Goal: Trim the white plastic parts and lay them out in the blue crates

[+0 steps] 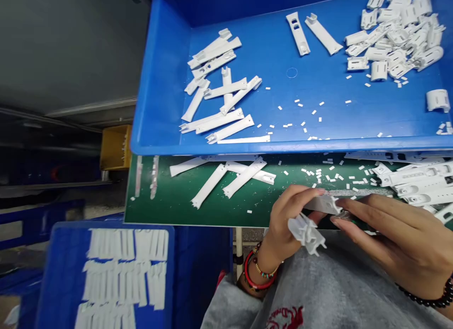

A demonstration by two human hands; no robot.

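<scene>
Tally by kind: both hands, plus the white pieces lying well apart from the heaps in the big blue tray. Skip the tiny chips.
Hands (left hand, right hand): 2
Long white pieces: 2
Short curved white piece: 1
Total: 5

Below the left hand [292, 208], past its wrist and near the bottom edge of the view, red lettering [278, 315] stands on the grey clothing [339, 282] of the person; it seems to begin with "Dr", perhaps "Drake", but it is too small and blurred for the full spelling to be certain. Just beside this lettering, on the side toward the right hand [406, 239] and lower than both hands, a red emblem [297, 316] sits on the same cloth, its lower part cut off by the edge.
</scene>
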